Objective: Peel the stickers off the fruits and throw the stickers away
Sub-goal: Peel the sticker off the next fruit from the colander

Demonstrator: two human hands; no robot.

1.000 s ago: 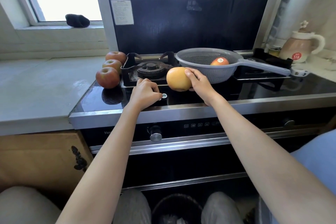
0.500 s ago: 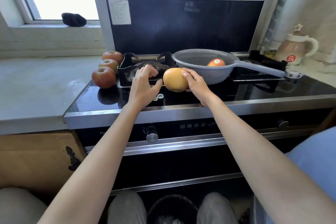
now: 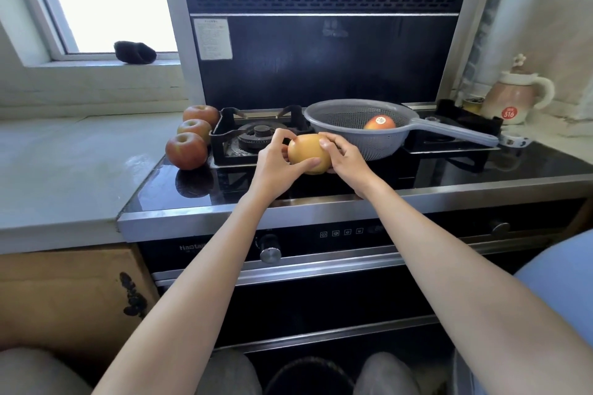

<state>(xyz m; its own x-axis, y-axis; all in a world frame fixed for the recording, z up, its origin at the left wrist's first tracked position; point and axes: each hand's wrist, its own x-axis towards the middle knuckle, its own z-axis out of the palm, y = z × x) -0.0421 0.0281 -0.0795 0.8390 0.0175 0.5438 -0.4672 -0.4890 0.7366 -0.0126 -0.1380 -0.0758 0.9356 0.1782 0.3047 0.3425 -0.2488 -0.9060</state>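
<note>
Above the hob (image 3: 321, 189), left hand (image 3: 279, 167) and right hand (image 3: 345, 157) both grip the pear (image 3: 308, 152), steadying it for peeling.

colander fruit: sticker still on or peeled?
Still on. The fruit in the colander shows a small white sticker on top.

Sitting on the black glass stovetop (image 3: 449, 176): three red apples (image 3: 186, 151) at left, a grey colander (image 3: 349, 135) over the burner grates.
</note>
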